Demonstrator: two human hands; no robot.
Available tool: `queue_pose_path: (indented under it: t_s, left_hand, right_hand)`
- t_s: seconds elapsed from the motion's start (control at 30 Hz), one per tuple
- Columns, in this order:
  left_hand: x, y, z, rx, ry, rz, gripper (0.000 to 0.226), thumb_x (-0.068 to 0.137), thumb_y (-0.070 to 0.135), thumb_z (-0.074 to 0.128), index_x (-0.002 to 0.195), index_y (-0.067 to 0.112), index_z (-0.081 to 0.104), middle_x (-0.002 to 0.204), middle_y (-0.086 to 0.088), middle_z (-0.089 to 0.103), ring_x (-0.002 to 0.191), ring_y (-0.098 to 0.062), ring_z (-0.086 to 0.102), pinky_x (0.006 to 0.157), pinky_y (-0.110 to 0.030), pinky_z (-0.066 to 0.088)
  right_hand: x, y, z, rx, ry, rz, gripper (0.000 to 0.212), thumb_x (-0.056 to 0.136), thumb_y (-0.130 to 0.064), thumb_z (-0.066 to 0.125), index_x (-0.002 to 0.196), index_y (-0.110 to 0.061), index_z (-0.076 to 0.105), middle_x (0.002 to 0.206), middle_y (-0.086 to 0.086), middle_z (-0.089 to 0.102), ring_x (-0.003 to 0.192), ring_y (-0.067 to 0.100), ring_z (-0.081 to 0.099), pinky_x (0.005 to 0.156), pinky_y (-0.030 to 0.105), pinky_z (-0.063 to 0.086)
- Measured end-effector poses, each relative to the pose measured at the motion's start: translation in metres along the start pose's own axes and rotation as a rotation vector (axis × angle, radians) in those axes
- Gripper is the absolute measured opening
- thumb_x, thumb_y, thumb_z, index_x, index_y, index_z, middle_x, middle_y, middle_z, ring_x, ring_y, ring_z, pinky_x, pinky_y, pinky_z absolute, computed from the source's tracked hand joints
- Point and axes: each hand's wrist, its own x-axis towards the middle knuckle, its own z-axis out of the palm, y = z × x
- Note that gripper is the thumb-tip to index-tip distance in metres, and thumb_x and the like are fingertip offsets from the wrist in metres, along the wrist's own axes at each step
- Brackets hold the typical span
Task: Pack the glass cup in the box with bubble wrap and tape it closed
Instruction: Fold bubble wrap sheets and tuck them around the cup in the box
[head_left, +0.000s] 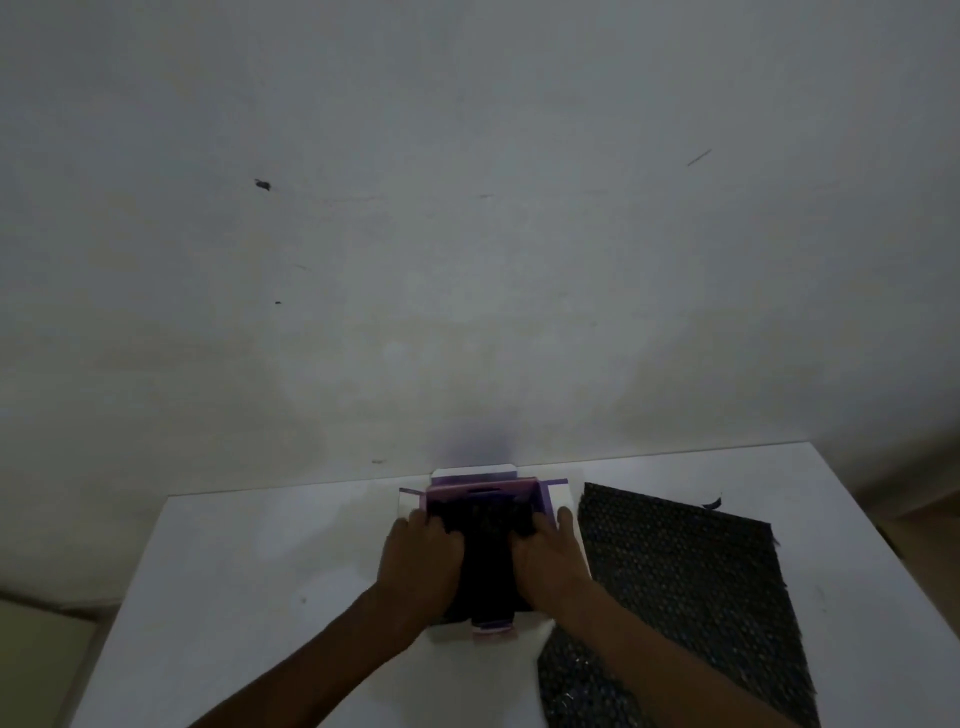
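Packing | left hand (421, 556) and right hand (551, 553) are clamping curled fingers on the dark wrapped bundle (483, 551), one per side, steadying it inside the open box (543, 499) | glass cup is likely sitting hidden within | spare bubble wrap (685, 571) is lying beside, on table (234, 571)

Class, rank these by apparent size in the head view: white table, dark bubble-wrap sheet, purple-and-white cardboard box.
Largest: white flat-topped table.
Next: dark bubble-wrap sheet.
Smallest: purple-and-white cardboard box, partly covered.
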Motion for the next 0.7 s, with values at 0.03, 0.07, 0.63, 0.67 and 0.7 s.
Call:
queue_pose_path:
  t_s: [0.03,0.07,0.63,0.67,0.7]
  left_hand:
    - [-0.008,-0.001,-0.001,0.000,-0.106,0.052,0.031,0.090,0.027,0.057,0.114,0.007,0.061,0.113,-0.015,0.063,0.104,-0.033,0.057,0.085,-0.037,0.047]
    - [-0.012,-0.001,0.004,0.024,-0.172,0.135,0.034,0.093,0.028,0.055,0.116,0.003,0.059,0.113,-0.017,0.062,0.105,-0.033,0.057,0.085,-0.037,0.047]
    - [0.020,0.022,0.059,-0.043,-0.015,0.152,0.023,0.079,0.028,0.074,0.097,0.015,0.070,0.084,-0.004,0.071,0.084,-0.022,0.062,0.077,-0.033,0.050]
    - [0.023,0.021,0.063,-0.048,0.004,0.159,0.023,0.070,0.030,0.081,0.086,0.017,0.072,0.073,-0.001,0.070,0.073,-0.020,0.064,0.070,-0.031,0.052]
    - [0.025,0.021,0.063,-0.073,0.009,0.174,0.025,0.058,0.031,0.088,0.073,0.018,0.072,0.061,0.002,0.067,0.060,-0.017,0.063,0.062,-0.027,0.052]
  right_hand:
    - [0.004,0.001,-0.003,-0.002,0.000,-0.009,0.030,0.085,-0.021,0.056,0.114,-0.014,0.062,0.110,0.009,0.066,0.126,0.030,0.037,0.110,0.057,0.009]
    - [0.006,0.002,-0.006,-0.017,-0.008,-0.016,0.027,0.086,-0.020,0.053,0.111,-0.013,0.062,0.109,0.010,0.066,0.125,0.031,0.036,0.110,0.057,0.008]
    - [0.006,0.000,-0.011,0.049,0.050,-0.043,0.046,0.084,-0.025,0.052,0.129,-0.019,0.043,0.119,0.009,0.060,0.115,0.033,0.049,0.106,0.055,0.007]
    - [0.007,-0.001,-0.011,0.055,0.054,-0.030,0.042,0.084,-0.024,0.051,0.125,-0.021,0.046,0.118,0.007,0.061,0.115,0.032,0.049,0.105,0.055,0.007]
    - [0.008,-0.001,-0.010,0.058,0.055,-0.015,0.038,0.083,-0.024,0.051,0.121,-0.022,0.049,0.116,0.005,0.062,0.115,0.031,0.049,0.104,0.056,0.007]
